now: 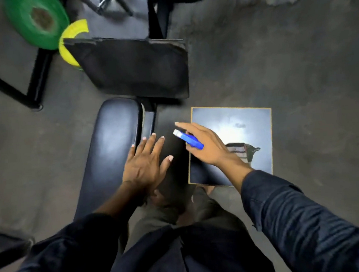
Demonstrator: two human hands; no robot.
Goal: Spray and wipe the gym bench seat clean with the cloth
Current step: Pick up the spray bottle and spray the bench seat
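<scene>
The glossy black gym bench seat (113, 140) runs up the middle left of the head view. My left hand (146, 161) hovers flat over its right edge, fingers spread, holding nothing. My right hand (205, 146) is just right of the bench and grips a spray bottle with a blue and white nozzle (187, 139); the nozzle points left toward the seat. The bottle's body is hidden under my palm. No cloth is visible.
The angled black backrest pad (135, 68) stands beyond the seat. Green (36, 22) and yellow (72, 43) weight plates lean on a black rack at the far left. A shiny tile with a duck picture (237, 127) lies on the grey concrete floor at right.
</scene>
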